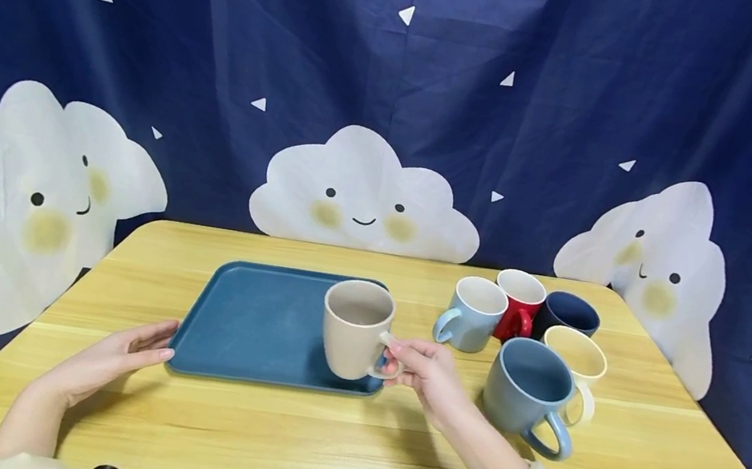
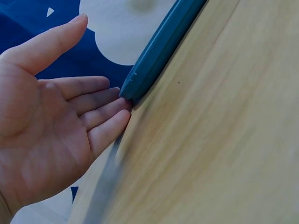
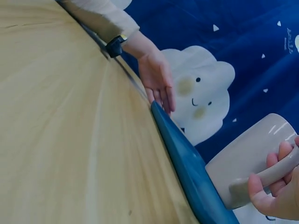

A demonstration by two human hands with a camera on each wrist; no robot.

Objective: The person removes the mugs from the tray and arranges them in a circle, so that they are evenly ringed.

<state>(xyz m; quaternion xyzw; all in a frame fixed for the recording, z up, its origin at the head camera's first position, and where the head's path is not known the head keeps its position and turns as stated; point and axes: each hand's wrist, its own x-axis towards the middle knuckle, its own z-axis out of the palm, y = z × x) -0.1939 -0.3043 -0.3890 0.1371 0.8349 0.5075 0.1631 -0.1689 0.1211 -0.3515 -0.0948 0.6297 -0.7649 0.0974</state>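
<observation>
A beige mug stands upright at the right end of the blue tray. My right hand pinches its handle between thumb and fingers. Seen from the right wrist, the mug's base is at the tray's rim; whether it touches the tray surface I cannot tell. At the tray's front left corner is my left hand, fingers extended and thumb apart. In the left wrist view its fingertips meet the tray's edge, with the palm facing the tray.
Right of the tray stand several mugs: light blue, red, navy, cream and a larger grey-blue one, near my right forearm. A dark blue curtain with clouds hangs behind the wooden table.
</observation>
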